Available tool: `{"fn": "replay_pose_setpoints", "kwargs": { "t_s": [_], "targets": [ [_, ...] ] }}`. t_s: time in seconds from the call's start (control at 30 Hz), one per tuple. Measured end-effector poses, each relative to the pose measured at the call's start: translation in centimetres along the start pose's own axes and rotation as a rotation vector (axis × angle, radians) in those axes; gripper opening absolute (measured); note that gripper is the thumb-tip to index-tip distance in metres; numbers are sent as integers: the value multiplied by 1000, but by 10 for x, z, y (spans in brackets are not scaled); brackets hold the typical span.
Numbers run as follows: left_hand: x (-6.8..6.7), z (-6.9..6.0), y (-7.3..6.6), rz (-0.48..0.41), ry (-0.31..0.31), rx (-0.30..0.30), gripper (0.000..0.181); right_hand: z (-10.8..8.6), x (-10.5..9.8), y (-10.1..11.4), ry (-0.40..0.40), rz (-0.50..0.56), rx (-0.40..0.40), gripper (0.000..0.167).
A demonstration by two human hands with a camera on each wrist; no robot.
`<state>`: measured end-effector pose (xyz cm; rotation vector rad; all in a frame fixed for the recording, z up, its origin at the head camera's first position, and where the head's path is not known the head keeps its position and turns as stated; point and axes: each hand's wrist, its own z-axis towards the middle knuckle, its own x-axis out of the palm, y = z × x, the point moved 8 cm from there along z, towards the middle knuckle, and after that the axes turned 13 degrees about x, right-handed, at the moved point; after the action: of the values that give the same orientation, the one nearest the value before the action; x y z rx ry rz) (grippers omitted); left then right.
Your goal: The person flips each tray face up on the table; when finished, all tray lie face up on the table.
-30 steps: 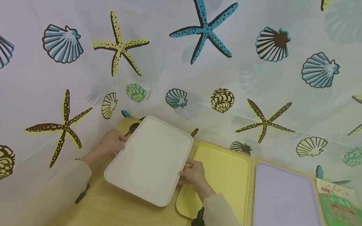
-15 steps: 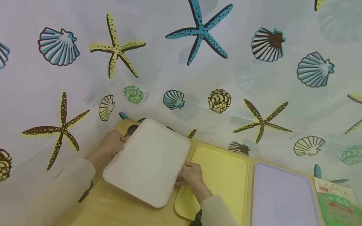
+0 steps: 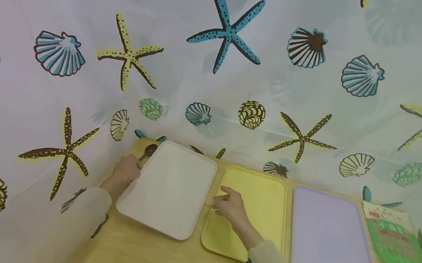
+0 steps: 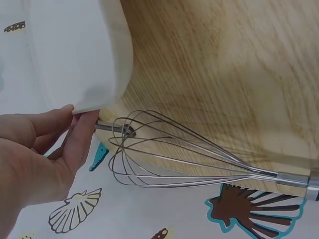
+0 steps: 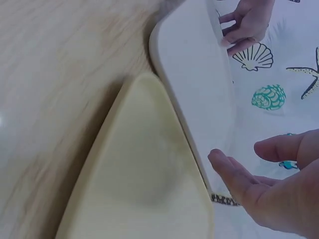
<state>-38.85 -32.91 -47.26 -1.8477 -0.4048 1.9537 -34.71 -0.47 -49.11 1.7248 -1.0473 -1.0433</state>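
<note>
A white tray (image 3: 168, 191) lies on the left part of the wooden table. My left hand (image 3: 124, 170) holds its left edge; in the left wrist view the thumb and fingers pinch the tray's rim. My right hand (image 3: 233, 206) is apart from the white tray, over the yellow tray (image 3: 261, 204), with thumb and fingers spread and nothing between them in the right wrist view. A wire whisk (image 4: 199, 167) lies beside the left hand, near a thin metal rod (image 4: 113, 128) partly hidden by the fingers.
A purple tray (image 3: 334, 243) lies right of the yellow one. Beyond it is a green and white packet (image 3: 398, 241). A dark rounded utensil end (image 3: 150, 150) shows behind the left hand. A curtain (image 3: 245, 72) with shells and starfish borders the table.
The white tray's raised side has come down toward the table. My right hand has let go of its right edge and moved right, over the yellow tray. My left hand stays on the edge.
</note>
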Motion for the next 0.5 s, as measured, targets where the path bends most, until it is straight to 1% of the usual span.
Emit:
{"fn": "replay_pose_setpoints", "kwargs": {
  "t_s": [0.07, 0.1, 0.17, 0.23, 0.3, 0.37, 0.5],
  "targets": [
    [1, 1, 1, 31, -7, 16, 22, -7, -13, -1, -36, -48, -17, 56],
    [2, 2, 2, 47, -3, 14, 25, -11, -19, -1, -51, -69, -28, 57],
    [4, 3, 7, 68, 14, -7, 32, -16, -31, -3, -73, -98, -39, 57],
    [7, 2, 12, 103, 31, -23, 32, -22, -41, -6, -89, -118, -42, 57],
    [11, 0, 18, 132, 41, -38, 29, -26, -50, -10, -102, -138, -45, 57],
    [13, -2, 21, 152, 46, -37, 24, -29, -60, -13, -122, -152, -45, 56],
    [18, -3, 22, 161, 62, 10, 13, -34, -79, -17, -161, -180, -50, 57]
  ]
}}
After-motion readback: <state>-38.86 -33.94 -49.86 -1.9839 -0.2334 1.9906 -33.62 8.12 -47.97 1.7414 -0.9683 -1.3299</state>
